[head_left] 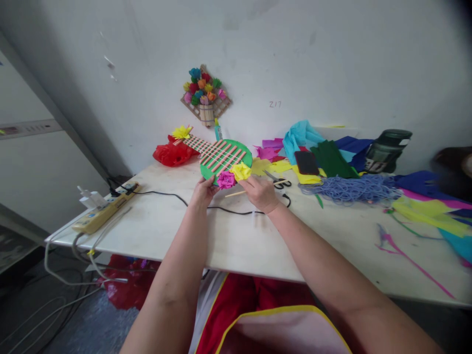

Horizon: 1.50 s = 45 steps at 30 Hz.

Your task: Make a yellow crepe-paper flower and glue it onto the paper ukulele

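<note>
A round green disc (240, 148) crossed by pink and white sticks lies tilted on the white table (236, 236). A magenta paper flower (226, 180) and a yellow paper flower (241, 170) sit at its near edge, another yellow flower (182, 132) at its far left end. My left hand (204, 191) grips the disc's near edge beside the magenta flower, fingers closed. My right hand (260, 192) pinches at the yellow flower, with a thin wooden stick (234, 194) under it.
Scissors (277, 181), a black phone (306, 162), blue yarn (350, 189), crepe paper sheets (427, 211), a dark jar (387, 150) fill the right. A black cable (173, 195) runs to a power strip (105, 209) at left. A red bag (172, 153) and a wall flower basket (205, 96) sit behind.
</note>
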Each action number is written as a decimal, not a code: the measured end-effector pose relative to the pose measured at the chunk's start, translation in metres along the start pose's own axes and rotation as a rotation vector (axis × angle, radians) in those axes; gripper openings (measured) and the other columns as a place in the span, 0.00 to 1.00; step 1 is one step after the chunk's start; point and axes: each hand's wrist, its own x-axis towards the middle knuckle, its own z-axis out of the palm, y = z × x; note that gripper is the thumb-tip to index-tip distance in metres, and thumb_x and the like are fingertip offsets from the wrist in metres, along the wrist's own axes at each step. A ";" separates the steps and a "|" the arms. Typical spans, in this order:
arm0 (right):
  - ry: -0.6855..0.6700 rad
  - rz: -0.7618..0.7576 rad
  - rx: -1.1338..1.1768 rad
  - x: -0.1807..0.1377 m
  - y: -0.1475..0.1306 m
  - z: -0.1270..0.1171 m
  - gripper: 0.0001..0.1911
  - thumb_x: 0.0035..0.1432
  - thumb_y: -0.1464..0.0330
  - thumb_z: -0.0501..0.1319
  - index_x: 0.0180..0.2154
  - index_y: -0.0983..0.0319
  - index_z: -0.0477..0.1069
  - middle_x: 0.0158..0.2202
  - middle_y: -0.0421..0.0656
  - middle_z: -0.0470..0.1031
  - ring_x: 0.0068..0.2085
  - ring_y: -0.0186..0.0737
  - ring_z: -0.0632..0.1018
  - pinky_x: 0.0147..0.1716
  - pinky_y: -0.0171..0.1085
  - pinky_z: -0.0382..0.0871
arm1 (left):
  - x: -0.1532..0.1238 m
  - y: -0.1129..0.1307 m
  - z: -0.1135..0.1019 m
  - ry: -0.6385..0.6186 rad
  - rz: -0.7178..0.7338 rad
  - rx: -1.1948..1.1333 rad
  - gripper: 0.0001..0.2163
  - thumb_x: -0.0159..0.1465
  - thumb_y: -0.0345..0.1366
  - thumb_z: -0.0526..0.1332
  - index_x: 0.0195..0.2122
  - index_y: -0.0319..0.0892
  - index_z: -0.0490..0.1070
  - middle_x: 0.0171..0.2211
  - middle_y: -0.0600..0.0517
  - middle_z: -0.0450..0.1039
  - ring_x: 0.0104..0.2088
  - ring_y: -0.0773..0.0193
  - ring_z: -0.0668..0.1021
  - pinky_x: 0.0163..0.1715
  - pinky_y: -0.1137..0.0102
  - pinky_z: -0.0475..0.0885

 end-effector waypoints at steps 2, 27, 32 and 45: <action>0.000 0.000 -0.003 0.000 0.000 0.000 0.18 0.63 0.73 0.47 0.40 0.60 0.76 0.27 0.44 0.70 0.27 0.35 0.65 0.26 0.38 0.50 | 0.000 0.000 0.000 -0.009 0.002 0.005 0.10 0.53 0.25 0.64 0.35 0.39 0.69 0.24 0.54 0.74 0.20 0.70 0.75 0.22 0.76 0.74; -0.083 0.126 0.135 0.002 -0.001 -0.002 0.14 0.54 0.71 0.53 0.39 0.62 0.75 0.26 0.45 0.76 0.27 0.39 0.70 0.27 0.36 0.51 | 0.002 -0.002 -0.002 -0.045 0.030 0.033 0.10 0.52 0.26 0.65 0.35 0.39 0.69 0.25 0.52 0.75 0.21 0.69 0.75 0.21 0.75 0.73; 0.031 0.353 0.285 0.002 0.006 0.000 0.16 0.50 0.69 0.53 0.41 0.64 0.72 0.23 0.42 0.74 0.28 0.40 0.72 0.28 0.35 0.57 | -0.001 0.000 0.000 -0.035 0.018 0.026 0.11 0.51 0.25 0.65 0.36 0.39 0.69 0.25 0.53 0.74 0.20 0.70 0.75 0.22 0.75 0.73; 0.016 0.833 0.266 0.007 0.032 -0.007 0.13 0.53 0.63 0.53 0.36 0.61 0.72 0.26 0.44 0.76 0.31 0.43 0.74 0.29 0.36 0.59 | -0.003 0.002 0.000 -0.103 0.144 0.112 0.23 0.45 0.35 0.70 0.43 0.44 0.68 0.27 0.57 0.74 0.21 0.71 0.75 0.23 0.75 0.72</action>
